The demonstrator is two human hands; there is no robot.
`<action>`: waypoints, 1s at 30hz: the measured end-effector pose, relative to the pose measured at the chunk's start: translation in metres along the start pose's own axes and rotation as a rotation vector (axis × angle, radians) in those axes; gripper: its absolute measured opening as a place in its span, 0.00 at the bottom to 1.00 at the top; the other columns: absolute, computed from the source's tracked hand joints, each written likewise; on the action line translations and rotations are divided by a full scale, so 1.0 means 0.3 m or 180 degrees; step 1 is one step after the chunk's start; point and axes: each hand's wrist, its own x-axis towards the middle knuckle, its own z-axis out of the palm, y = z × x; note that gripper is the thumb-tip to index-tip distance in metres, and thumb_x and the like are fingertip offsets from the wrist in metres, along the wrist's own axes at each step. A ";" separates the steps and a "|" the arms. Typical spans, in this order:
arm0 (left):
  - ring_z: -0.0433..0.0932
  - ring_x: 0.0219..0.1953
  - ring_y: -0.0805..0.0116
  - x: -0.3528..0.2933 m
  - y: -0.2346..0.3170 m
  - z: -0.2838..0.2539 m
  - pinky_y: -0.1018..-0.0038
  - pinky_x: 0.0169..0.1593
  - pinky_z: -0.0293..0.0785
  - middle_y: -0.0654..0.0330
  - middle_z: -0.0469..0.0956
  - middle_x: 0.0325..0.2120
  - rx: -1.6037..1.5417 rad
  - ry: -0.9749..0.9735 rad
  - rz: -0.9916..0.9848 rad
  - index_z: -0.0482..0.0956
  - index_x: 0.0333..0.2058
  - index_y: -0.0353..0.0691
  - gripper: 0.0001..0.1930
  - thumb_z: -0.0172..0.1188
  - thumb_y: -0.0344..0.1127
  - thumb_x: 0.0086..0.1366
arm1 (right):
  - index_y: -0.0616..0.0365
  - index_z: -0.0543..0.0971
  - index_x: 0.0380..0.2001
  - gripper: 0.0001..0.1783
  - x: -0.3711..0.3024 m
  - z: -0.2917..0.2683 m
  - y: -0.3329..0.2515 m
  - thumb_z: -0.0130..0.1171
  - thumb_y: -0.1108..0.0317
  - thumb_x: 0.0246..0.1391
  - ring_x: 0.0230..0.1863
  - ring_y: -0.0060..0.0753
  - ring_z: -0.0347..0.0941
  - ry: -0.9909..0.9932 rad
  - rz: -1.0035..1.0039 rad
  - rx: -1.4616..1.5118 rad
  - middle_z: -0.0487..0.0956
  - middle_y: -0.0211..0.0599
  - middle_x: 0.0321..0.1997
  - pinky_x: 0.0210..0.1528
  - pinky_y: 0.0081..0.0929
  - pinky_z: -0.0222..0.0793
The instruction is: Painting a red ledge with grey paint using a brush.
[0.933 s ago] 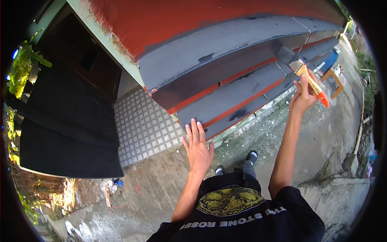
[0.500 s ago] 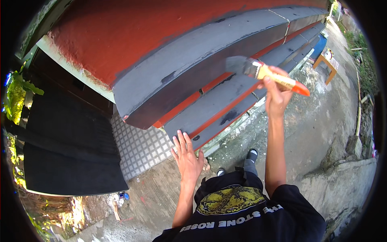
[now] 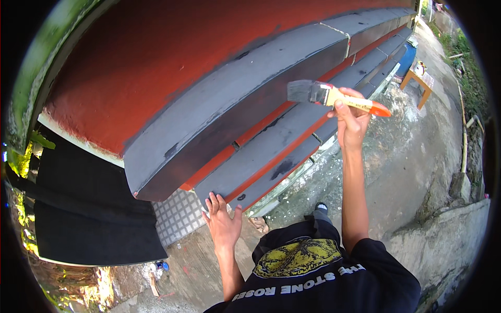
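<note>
R hand [image 3: 355,117] is clamping its grip on the brush [image 3: 360,102] handle over the lower ledge [image 3: 250,159], prob. avoiding wet bristles [image 3: 299,92]; L hand [image 3: 224,229], spread, is resting on that ledge's near end (steadying, prob.).

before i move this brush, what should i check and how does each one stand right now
1. Paintbrush in hand: ok, the right hand grips its handle.
2. Bristles wet: cannot tell, they only look dark grey.
3. Left hand placed: ok, open at the near end of the grey step.
4. Even colour on the lower step: not ok, dark patches show.
5. Both feet visible: not ok, only one foot shows.
</note>
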 end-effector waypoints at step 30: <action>0.47 0.75 0.46 0.121 0.223 0.057 0.43 0.73 0.40 0.44 0.54 0.71 0.0363 -0.0344 -0.0009 0.61 0.66 0.26 0.38 0.60 0.48 0.65 | 0.67 0.80 0.46 0.14 0.238 -0.087 -0.113 0.66 0.77 0.56 0.38 0.27 0.80 0.1063 -0.1091 -0.1649 0.82 0.43 0.46 0.32 0.21 0.83</action>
